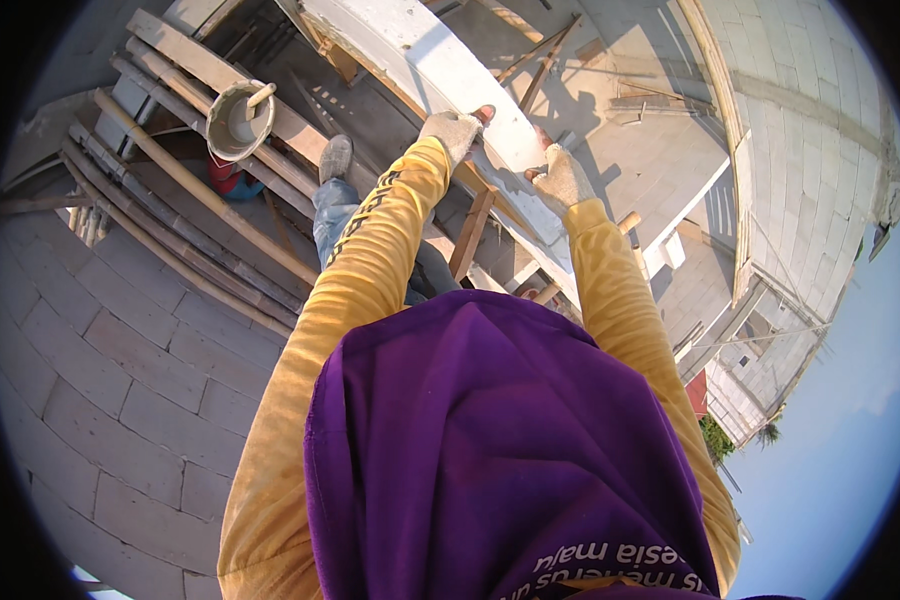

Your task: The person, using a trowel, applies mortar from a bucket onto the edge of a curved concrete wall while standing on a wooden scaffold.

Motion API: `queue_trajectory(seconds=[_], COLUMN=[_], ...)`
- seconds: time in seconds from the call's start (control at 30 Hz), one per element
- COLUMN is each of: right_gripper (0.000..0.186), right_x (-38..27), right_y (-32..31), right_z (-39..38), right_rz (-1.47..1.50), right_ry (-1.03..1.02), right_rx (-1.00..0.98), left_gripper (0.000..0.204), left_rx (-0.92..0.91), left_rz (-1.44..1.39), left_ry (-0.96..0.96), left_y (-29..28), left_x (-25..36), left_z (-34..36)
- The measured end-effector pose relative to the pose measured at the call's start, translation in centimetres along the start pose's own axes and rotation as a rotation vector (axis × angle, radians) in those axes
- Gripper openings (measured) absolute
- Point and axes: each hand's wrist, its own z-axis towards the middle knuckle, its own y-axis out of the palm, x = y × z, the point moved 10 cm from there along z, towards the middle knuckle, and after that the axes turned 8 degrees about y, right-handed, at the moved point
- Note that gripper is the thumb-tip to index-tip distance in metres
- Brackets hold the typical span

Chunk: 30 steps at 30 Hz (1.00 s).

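A long, pale beam (425,55) with a flat top runs from the upper middle down between my arms. My left hand (452,135), in a light work glove with bare fingertips, is closed at its left edge, the thumb lying on top. Across from it, my gloved right hand (562,182) grips the right edge with curled fingers. Whether the bright stretch between my hands is a separate block or part of the beam, I cannot tell. Both sleeves are yellow, dusty and stretched forward.
A bucket (240,122) with a handled tool stands on wooden planks (195,62) at upper left. Bamboo poles (205,200) lie below them. My shoe (336,158) rests near the planks. Block walls (140,370) rise left and right. Timber props (472,235) stand under the beam.
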Motion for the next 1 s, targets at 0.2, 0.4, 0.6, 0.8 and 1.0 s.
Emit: queue_trajectory(seconds=[0.2, 0.4, 0.6, 0.8, 1.0], right_gripper=[0.082, 0.082, 0.083, 0.084, 0.078], right_x=[-0.6, -0.5, 0.5, 0.2, -0.8], right_y=[-0.6, -0.4, 0.5, 0.0, -1.0], right_z=[-0.5, -0.4, 0.4, -0.1, -1.3], right_rz=[-0.031, -0.045, -0.03, -0.026, 0.063], right_ry=[0.062, 0.062, 0.009, 0.055, 0.092], right_rx=[-0.021, -0.019, -0.015, -0.02, -0.023], left_gripper=[0.064, 0.065, 0.068, 0.069, 0.07], left_rx=[0.009, -0.007, -0.008, -0.017, -0.039], left_rz=[-0.025, -0.04, -0.046, 0.016, 0.067], left_ry=[0.014, 0.015, 0.011, 0.018, 0.027], left_y=[-0.1, 0.0, -0.1, -0.1, -0.2], left_x=[0.5, 0.4, 0.2, -0.3, -0.9], left_z=[-0.7, -0.7, -0.5, 0.3, 1.3])
